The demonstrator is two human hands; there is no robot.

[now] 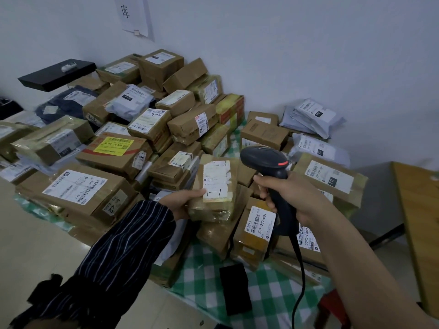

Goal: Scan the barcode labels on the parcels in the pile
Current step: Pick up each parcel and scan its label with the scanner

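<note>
While my left hand [180,203] grips the small taped carton [215,210] by its near-left end, thumb pressed on the edge of its white label [217,180], my right hand [292,195] is curled round the handle of the corded barcode scanner [266,160]. The scanner's nose is turned left toward the carton, over the near middle of the pile [114,150].

I judge the carton light and stiff enough for one hand, though its glossy tape may be slippery. Holding it by the near end leaves the label bare. The label looks torn and written over, so it may read badly.

The grey poly mailers [313,117] at the far right should be soft and floppy and may need flattening. Every box and bag is sealed, so I cannot see the contents. All lie on a green-checked cloth [268,288] covering the surface.
</note>
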